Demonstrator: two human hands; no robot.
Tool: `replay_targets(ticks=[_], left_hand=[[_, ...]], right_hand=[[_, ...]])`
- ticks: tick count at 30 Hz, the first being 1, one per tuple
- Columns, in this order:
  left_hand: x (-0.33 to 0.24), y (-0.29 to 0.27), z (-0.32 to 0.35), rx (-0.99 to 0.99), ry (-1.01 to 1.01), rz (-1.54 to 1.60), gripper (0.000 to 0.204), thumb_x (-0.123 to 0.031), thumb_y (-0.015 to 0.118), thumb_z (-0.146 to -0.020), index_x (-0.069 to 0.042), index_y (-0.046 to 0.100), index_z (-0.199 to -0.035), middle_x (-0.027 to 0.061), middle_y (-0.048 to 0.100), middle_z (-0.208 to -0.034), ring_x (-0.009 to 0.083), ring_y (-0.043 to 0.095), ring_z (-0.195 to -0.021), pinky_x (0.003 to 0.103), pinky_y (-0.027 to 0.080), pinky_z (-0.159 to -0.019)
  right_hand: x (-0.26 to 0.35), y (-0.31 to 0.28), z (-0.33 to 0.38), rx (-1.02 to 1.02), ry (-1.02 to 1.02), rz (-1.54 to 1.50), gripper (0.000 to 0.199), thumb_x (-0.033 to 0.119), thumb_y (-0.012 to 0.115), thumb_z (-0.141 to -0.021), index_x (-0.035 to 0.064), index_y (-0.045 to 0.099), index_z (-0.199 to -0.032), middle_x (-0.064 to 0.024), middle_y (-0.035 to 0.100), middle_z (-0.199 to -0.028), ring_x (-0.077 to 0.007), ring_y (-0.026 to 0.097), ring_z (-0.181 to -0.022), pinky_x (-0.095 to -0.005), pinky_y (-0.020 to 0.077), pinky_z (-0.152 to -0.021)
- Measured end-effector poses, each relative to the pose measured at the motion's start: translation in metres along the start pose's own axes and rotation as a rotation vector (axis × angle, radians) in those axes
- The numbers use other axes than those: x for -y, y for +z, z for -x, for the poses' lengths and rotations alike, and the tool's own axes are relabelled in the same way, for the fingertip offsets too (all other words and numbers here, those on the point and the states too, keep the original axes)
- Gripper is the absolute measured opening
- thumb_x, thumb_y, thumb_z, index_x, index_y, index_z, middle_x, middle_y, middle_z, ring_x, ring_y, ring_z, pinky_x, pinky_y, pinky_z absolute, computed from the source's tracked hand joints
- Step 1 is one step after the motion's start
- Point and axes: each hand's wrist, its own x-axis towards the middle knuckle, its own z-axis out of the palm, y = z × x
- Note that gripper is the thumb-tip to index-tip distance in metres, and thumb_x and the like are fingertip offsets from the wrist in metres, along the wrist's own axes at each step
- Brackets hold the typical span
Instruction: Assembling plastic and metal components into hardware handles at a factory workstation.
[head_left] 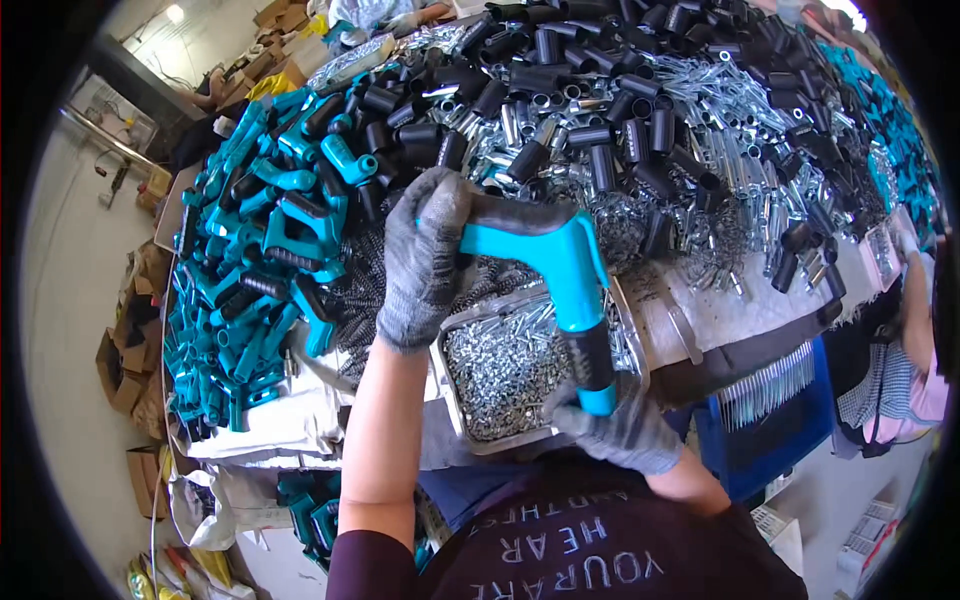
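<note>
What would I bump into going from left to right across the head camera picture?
Cardboard boxes on the floor → pile of teal handles → gloved left hand → teal tool with black grip held in both hands → gloved right hand → blue crate → another person's checked sleeve.

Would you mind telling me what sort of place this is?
Probably a small assembly workshop: the table is heaped with teal handles, black tubes and a tray of small metal parts, and gloved hands hold one teal tool.
</note>
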Motion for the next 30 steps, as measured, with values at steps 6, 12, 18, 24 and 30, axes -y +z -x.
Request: replay_targets(ticks=[6, 12, 18, 24, 30], left_hand=[[0.075, 0.020, -0.056, 0.143, -0.219, -0.179, 0.027, -0.029, 0.056, -0.094, -0.007, 0.064, -0.105, 0.0094, 0.066, -0.082, 0.0214, 0.062, -0.076, 0.033, 0.049, -0.068], [0.134, 0.054, -0.087, 0.584, -0.277, -0.966, 0.029, -0.025, 0.059, -0.084, -0.014, 0.064, -0.110, 0.0136, 0.067, -0.108, 0.0326, 0.063, -0.104, 0.041, 0.050, -0.089], [0.129, 0.050, -0.079, 0.704, -0.274, -1.112, 0.037, -0.037, 0.066, -0.081, -0.014, 0.065, -0.110, 0.0145, 0.067, -0.108, 0.0324, 0.063, -0.103, 0.042, 0.050, -0.088], [0.070, 0.017, -0.043, 0.309, 0.130, -1.218, 0.028, -0.028, 0.069, -0.083, -0.010, 0.064, -0.105, 0.0138, 0.066, -0.102, 0.0320, 0.062, -0.100, 0.042, 0.049, -0.090], [-0.027, 0.019, 0.058, 0.445, -0.421, 0.329, 0.029, -0.015, 0.065, -0.091, -0.001, 0.055, -0.114, 0.0060, 0.061, -0.096, 0.0117, 0.059, -0.092, 0.028, 0.050, -0.085]], right_hand=[[-0.037, -0.046, 0.000, -0.342, 0.836, -1.712, 0.030, 0.036, 0.069, -0.087, 0.0098, 0.055, -0.094, -0.0022, 0.047, -0.079, -0.0128, 0.050, -0.059, -0.0256, 0.0412, -0.045], [-0.054, -0.029, 0.009, -0.526, 0.596, -1.522, 0.044, 0.046, 0.065, -0.087, 0.0042, 0.060, -0.099, -0.0093, 0.050, -0.103, -0.0194, 0.054, -0.089, -0.0304, 0.0482, -0.073], [-0.049, -0.035, 0.005, -0.471, 0.761, -1.165, 0.073, 0.059, 0.068, -0.079, -0.0026, 0.058, -0.116, -0.0096, 0.063, -0.099, -0.0170, 0.060, -0.080, -0.0281, 0.0484, -0.077], [-0.050, -0.032, 0.005, -0.440, 0.639, -1.202, 0.054, 0.035, 0.074, -0.080, -0.0037, 0.061, -0.115, -0.0122, 0.067, -0.107, -0.0161, 0.065, -0.092, -0.0298, 0.0528, -0.081], [-0.035, -0.031, -0.011, -0.472, 0.416, -0.611, 0.026, 0.013, 0.075, -0.075, 0.0060, 0.070, -0.099, -0.0119, 0.070, -0.101, -0.0207, 0.068, -0.090, -0.0339, 0.0547, -0.080]])
